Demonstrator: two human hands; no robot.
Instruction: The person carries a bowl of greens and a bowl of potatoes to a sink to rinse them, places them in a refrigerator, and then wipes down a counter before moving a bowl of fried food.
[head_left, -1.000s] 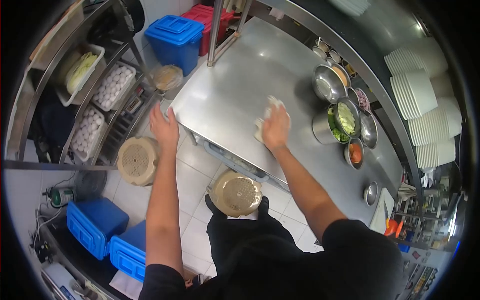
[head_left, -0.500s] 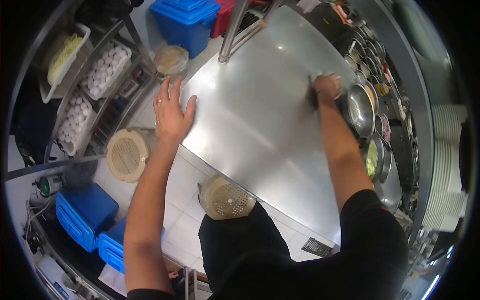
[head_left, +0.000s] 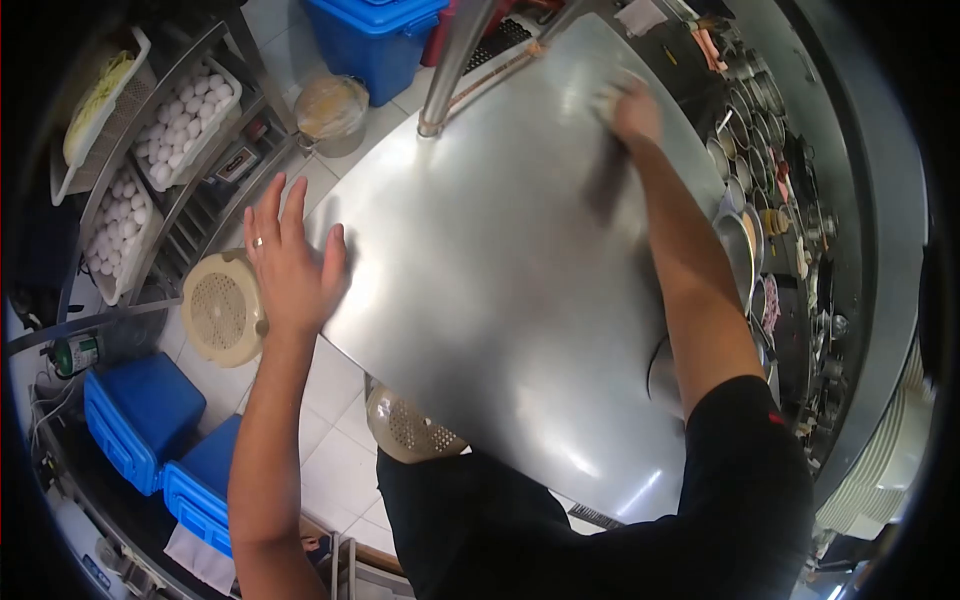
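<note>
The stainless steel table [head_left: 480, 230] spreads out in front of me. On its far right part my right hand [head_left: 636, 112] is closed on a pale, crumpled cloth [head_left: 606, 102], pressed to the metal; motion blurs both. My left hand [head_left: 290, 265], a ring on one finger, hovers by the table's left edge. Its fingers are spread and hold nothing.
Metal bowls [head_left: 738, 250] and food containers line the right side. A metal post [head_left: 452, 75] rises from the table's far left. Egg trays [head_left: 185, 125] stand on a left rack, beige stools [head_left: 222, 308] and blue bins [head_left: 145, 405] on the floor.
My right hand has slid the cloth away from me and slightly left across the table, away from the bowls. My left hand has shifted left and toward me, still spread. The view has shifted.
</note>
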